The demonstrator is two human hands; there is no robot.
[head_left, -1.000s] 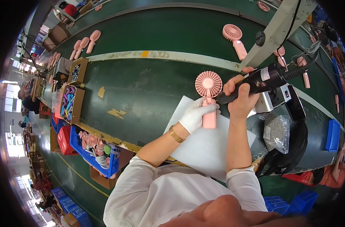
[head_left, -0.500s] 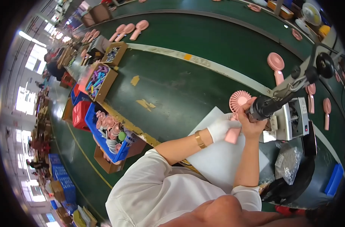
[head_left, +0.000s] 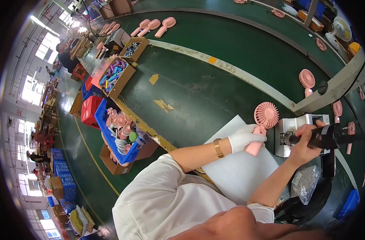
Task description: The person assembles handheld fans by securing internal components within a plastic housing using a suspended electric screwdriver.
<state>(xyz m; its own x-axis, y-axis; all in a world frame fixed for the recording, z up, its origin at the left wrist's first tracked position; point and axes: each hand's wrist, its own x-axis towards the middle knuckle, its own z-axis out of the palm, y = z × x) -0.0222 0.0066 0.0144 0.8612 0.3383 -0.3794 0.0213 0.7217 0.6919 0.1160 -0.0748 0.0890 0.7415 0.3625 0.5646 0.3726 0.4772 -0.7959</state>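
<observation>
My left hand (head_left: 243,138), in a white glove, is closed round the handle of a pink handheld fan (head_left: 266,115). The fan's round grille is tilted up and away from me, over the edge of a white sheet (head_left: 230,165). My bare right hand (head_left: 303,146) grips a black electric screwdriver (head_left: 327,136), which lies nearly level. Its tip points left, at the front of a small white metal box-shaped machine (head_left: 285,125); whether they touch, I cannot tell.
A blue bin (head_left: 110,136) of pink fan parts stands left of the bench, below a carton (head_left: 117,83) of purple and blue cylinders. Beyond the bench, several pink fans (head_left: 165,27) lie on a green belt (head_left: 230,36). A clear plastic bag (head_left: 305,182) sits by my right forearm.
My right hand has carried the screwdriver right, away from the fan to the white machine, tipping it nearly level. The left hand still holds the fan, now in fuller view.
</observation>
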